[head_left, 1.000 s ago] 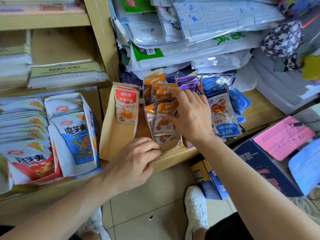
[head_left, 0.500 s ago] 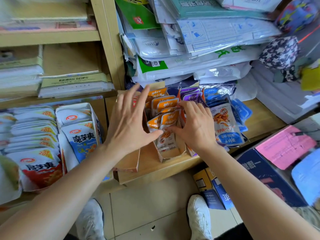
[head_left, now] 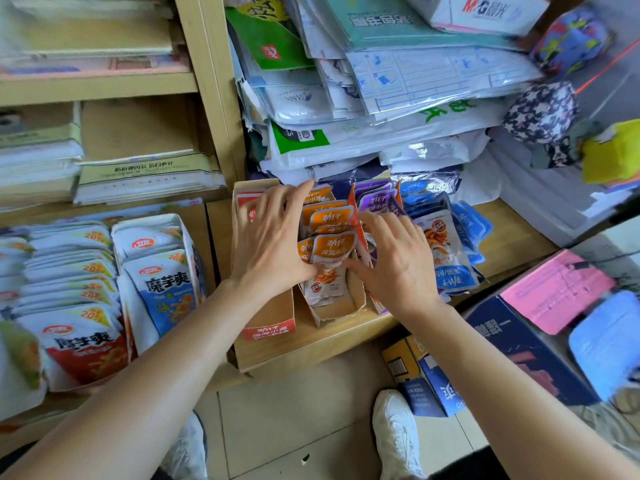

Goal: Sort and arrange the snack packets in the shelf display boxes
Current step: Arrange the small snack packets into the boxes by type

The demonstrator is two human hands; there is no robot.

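**Orange row caught between both grips**

The orange packets (head_left: pixel 329 242) stand in the middle box (head_left: pixel 334 311), directly between the two grips. The left grip (head_left: pixel 273 244) is on the row's left and the right grip (head_left: pixel 394 266) on its right.

The left grip is apart. Its fingers are straight and fanned over the back of the red box (head_left: pixel 268 332), its fingertips reach the rear orange packets, and its thumb touches the left edge of the front one. The right grip is also apart. Its fingers lie loosely over the purple packets (head_left: pixel 377 200) just beyond it, and its thumb meets the front orange packet from the right. Neither grip is closed round a packet, so this looks like squaring up the row rather than lifting from it.

What matters for the next move is the lie of the row. It runs straight away from both grips, front to back, and each packet stands on end, leaning slightly rearward. Both grips are equally near the front packet. An inward squeeze would probably tidy the row, while a push forward could tip the packets.

The blue packets (head_left: pixel 446 251) lie loose on the shelf (head_left: pixel 512 230), outside the right grip, which is the nearer one to them. They seem to be the sorting left to do. The white packets (head_left: pixel 162 282) sit well outside the left grip.
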